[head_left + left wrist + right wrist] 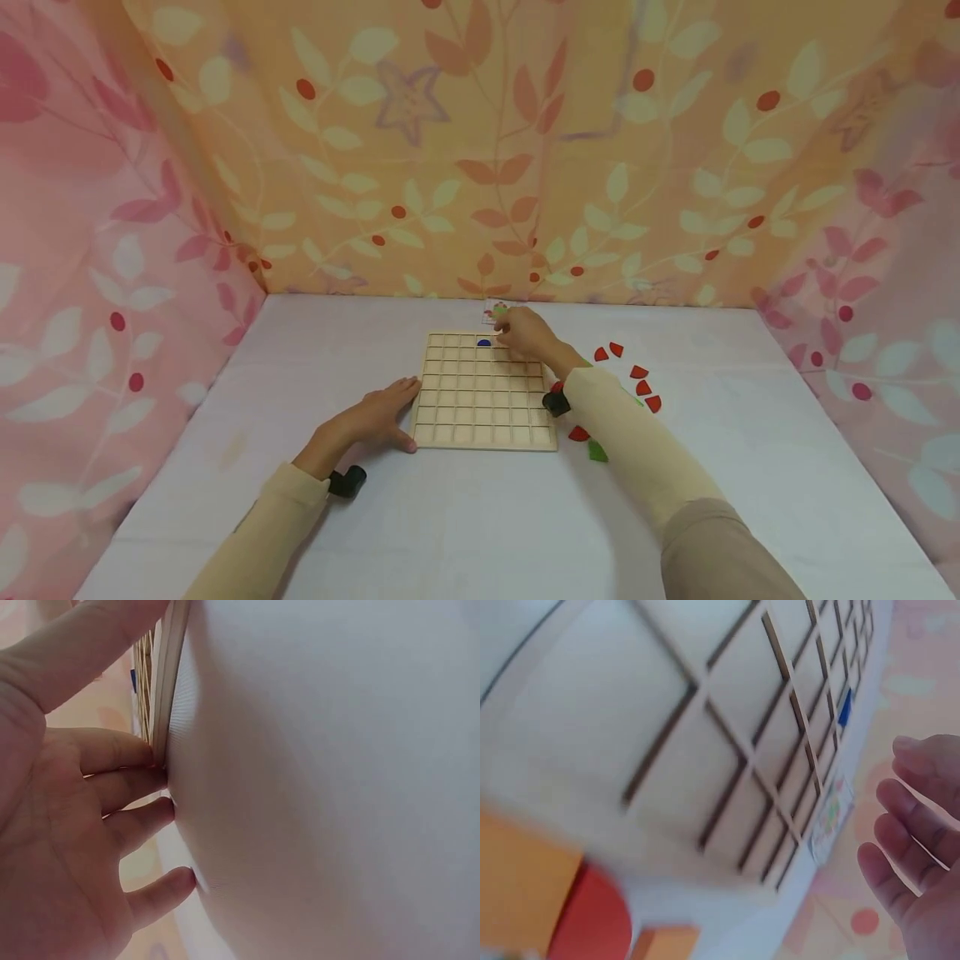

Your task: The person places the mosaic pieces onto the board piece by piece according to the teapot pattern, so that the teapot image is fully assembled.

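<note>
My left hand's [377, 415] relaxed fingers touch the grid board's [483, 400] left edge, probably steadying it. Over the board's far edge, near the picture card [491, 306], my right hand's [528, 332] fingers curve, pinching what, if anything, I can't tell. Red pieces [643, 388] lie right of the board, presumably for reach; one blue piece [483, 342] sits in its far row.

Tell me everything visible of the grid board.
The grid board is pale, wooden-looking and squarish, with raised strips dividing it into compartments. It lies flat on the white tabletop. A blue piece sits in its far row. The left hand touches its left edge; the right hand hides its far right corner.
</note>
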{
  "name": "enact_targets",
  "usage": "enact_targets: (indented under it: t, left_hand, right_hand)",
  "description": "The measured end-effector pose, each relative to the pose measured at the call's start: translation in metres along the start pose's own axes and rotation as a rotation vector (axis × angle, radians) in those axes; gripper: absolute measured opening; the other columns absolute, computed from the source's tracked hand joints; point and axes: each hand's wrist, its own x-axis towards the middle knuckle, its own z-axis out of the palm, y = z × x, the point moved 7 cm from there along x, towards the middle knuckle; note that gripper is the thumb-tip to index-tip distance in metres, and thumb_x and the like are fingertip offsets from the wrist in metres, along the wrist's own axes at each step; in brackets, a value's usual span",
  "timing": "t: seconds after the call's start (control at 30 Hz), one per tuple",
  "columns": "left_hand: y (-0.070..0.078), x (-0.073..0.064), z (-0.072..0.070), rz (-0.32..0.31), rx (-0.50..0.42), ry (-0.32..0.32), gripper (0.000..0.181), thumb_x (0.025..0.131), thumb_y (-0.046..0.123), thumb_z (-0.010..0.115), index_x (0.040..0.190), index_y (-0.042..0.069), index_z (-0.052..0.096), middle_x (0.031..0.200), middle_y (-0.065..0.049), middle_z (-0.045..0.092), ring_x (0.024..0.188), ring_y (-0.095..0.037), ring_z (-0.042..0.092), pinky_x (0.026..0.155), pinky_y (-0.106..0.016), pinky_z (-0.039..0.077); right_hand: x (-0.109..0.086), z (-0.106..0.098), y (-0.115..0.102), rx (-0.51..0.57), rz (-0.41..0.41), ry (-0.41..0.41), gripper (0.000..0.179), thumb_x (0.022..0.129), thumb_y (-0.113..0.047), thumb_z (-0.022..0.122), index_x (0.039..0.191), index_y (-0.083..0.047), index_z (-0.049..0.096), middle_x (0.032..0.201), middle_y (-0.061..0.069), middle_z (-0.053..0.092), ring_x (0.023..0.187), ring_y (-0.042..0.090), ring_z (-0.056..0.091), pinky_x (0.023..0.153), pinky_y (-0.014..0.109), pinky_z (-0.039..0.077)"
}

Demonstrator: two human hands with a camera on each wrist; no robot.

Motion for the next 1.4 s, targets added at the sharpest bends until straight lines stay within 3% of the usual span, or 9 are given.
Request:
enact_targets:
  t: [0.27, 0.53, 0.8, 1.4]
  left_hand:
    - [-0.001, -0.001, -0.001, -0.002, 0.014, 0.003, 0.107, 0.072, 0.031, 0.085, 0.154, 0.001, 0.023, 0.163, -0.017, 0.018, 0.151, -0.038, 0.014, 0.119, -0.058, 0.018]
    - [-0.002, 0.0, 0.0, -0.017, 0.01, 0.006, 0.107, 0.072, 0.031, 0.085, 0.154, 0.003, 0.023, 0.163, -0.015, 0.018, 0.151, -0.036, 0.015, 0.12, -0.057, 0.017]
    - [-0.003, 0.0, 0.0, 0.005, 0.007, 0.013, 0.107, 0.072, 0.032, 0.085, 0.154, 0.002, 0.023, 0.163, -0.017, 0.018, 0.151, -0.037, 0.015, 0.119, -0.059, 0.018]
    - [-0.002, -0.001, 0.0, 0.02, -0.008, 0.003, 0.107, 0.073, 0.033, 0.084, 0.154, 0.002, 0.022, 0.163, -0.017, 0.017, 0.151, -0.037, 0.014, 0.119, -0.058, 0.018]
  right_hand:
    - [-0.026, -0.027, 0.022, 0.01, 0.004, 0.017, 0.028, 0.091, -0.013, 0.064, 0.113, 0.002, 0.07, 0.104, 0.015, 0.07, 0.096, 0.027, 0.062, 0.087, 0.041, 0.052]
    - [-0.048, -0.041, 0.048, 0.012, 0.017, 0.038, 0.026, 0.089, -0.012, 0.066, 0.109, 0.003, 0.072, 0.099, 0.015, 0.069, 0.093, 0.029, 0.061, 0.086, 0.044, 0.051]
    - [-0.064, -0.043, 0.069, 0.023, 0.045, 0.059, 0.025, 0.089, -0.012, 0.067, 0.108, 0.004, 0.071, 0.097, 0.016, 0.068, 0.091, 0.029, 0.059, 0.085, 0.044, 0.05]
    - [-0.087, -0.037, 0.116, -0.035, 0.215, 0.018, 0.031, 0.089, -0.016, 0.065, 0.112, 0.004, 0.069, 0.101, 0.02, 0.065, 0.091, 0.031, 0.058, 0.087, 0.047, 0.05]
